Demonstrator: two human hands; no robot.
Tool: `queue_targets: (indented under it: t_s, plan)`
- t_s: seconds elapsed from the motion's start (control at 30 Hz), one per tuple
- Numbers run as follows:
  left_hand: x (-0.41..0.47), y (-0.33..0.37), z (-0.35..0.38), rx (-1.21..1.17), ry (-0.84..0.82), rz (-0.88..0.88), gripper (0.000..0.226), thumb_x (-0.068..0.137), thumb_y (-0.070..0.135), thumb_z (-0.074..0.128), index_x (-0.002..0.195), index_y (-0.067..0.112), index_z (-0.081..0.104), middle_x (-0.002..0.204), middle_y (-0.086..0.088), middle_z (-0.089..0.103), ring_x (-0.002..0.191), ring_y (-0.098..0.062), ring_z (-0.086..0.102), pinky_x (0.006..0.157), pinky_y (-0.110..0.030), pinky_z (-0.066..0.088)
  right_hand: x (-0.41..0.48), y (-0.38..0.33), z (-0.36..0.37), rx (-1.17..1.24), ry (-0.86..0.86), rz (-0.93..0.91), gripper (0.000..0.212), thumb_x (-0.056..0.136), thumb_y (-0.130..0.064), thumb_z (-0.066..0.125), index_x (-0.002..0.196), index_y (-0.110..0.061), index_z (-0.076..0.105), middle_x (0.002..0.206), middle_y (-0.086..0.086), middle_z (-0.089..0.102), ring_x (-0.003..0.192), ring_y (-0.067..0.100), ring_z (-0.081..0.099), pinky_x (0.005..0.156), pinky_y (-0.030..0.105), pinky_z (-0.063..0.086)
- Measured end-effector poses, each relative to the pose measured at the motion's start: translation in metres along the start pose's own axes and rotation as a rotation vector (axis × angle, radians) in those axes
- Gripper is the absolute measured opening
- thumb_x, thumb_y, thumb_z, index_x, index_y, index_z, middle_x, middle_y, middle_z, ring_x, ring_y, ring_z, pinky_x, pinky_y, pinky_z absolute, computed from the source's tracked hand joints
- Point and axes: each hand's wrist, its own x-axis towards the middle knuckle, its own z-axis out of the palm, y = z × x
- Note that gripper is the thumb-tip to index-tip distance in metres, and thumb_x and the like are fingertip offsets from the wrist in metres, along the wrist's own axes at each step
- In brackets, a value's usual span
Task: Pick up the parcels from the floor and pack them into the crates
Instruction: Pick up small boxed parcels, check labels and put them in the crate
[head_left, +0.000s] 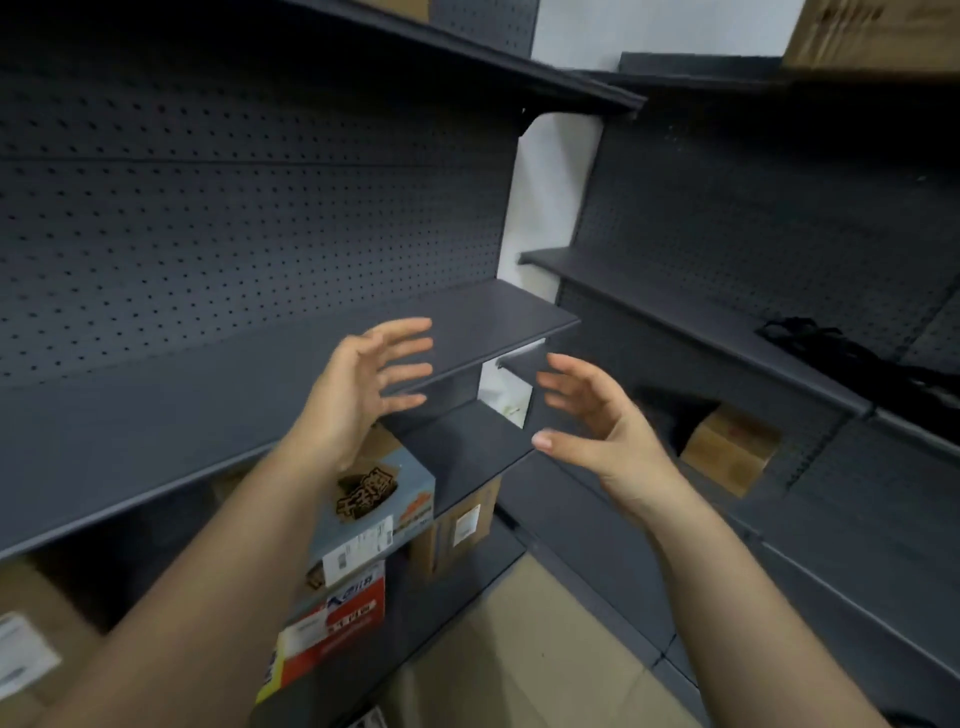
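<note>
Head view: left hand (363, 384) and right hand (597, 426) are both raised in front of the dark shelf (488, 312), palms facing each other with a gap between. Fingers are spread and nearly straight, so each grip is wide open and holds nothing.

Nearest task thing is the blue-topped parcel (400, 499). It sits on a lower shelf level, below the left hand and back toward the person, partly hidden by the left forearm, so its long axis can't be read. The red-and-white parcel (343, 618) sits under it, and the brown labelled parcel (467, 525) is just beside it on the right. A plain brown parcel (730, 449) sits in the right-hand unit, low and to the right of the right hand.

The visible floor (519, 649) shows tile and no parcel I can make out. No crates are in view.

Judgement: the left hand is nearer the stacked parcels. Both hands must drop well down and in before any grasp, and the shelf edge above the blue-topped parcel could get in the way.
</note>
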Motion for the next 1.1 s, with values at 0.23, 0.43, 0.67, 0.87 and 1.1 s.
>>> queue_targets:
  t_s: [0.23,0.43,0.67,0.87,1.1]
  plan:
    - [0.002,-0.087,-0.025,-0.072,0.238,-0.104,0.043,0.102,0.049,0.034,0.126,0.027,0.062,0.130,-0.006,0.066,0.120,-0.030,0.061,0.096,-0.050,0.049,0.036,0.108,0.011,0.047,-0.209,0.188,0.082,0.063,-0.011,0.090,0.132,-0.038,0.054,0.136,-0.008,0.060,0.133,0.013,0.049,0.101,0.041,0.052]
    - [0.001,-0.161,-0.050,-0.083,0.385,-0.151,0.038,0.084,0.032,0.056,0.121,0.030,0.064,0.126,-0.002,0.068,0.118,-0.024,0.064,0.096,-0.045,0.052,0.048,0.195,0.046,0.122,-0.335,0.316,0.074,0.074,0.011,0.077,0.134,-0.025,0.053,0.136,-0.004,0.059,0.126,0.003,0.054,0.096,0.027,0.051]
    - [-0.041,-0.321,-0.095,-0.148,0.407,-0.249,0.041,0.079,0.010,0.061,0.117,0.020,0.069,0.129,-0.007,0.067,0.125,-0.031,0.060,0.107,-0.050,0.043,0.018,0.345,0.091,0.141,-0.328,0.485,0.068,0.080,0.008,0.074,0.135,-0.027,0.055,0.134,-0.008,0.062,0.127,0.008,0.055,0.097,0.031,0.052]
    - [-0.092,-0.514,-0.116,-0.200,0.487,-0.338,0.042,0.069,0.006,0.059,0.099,0.028,0.078,0.119,-0.007,0.070,0.118,-0.030,0.061,0.097,-0.045,0.049,-0.038,0.529,0.133,0.095,-0.283,0.646,0.054,0.091,0.009,0.059,0.130,-0.028,0.059,0.123,-0.011,0.066,0.120,0.006,0.058,0.094,0.023,0.049]
    - [-0.131,-0.726,-0.160,-0.250,0.638,-0.501,0.038,0.058,0.026,0.067,0.095,0.023,0.077,0.114,-0.006,0.073,0.112,-0.026,0.065,0.101,-0.046,0.048,-0.092,0.742,0.203,-0.008,-0.288,0.728,0.034,0.095,0.007,0.050,0.114,-0.018,0.064,0.116,-0.005,0.063,0.106,0.013,0.060,0.088,0.030,0.047]
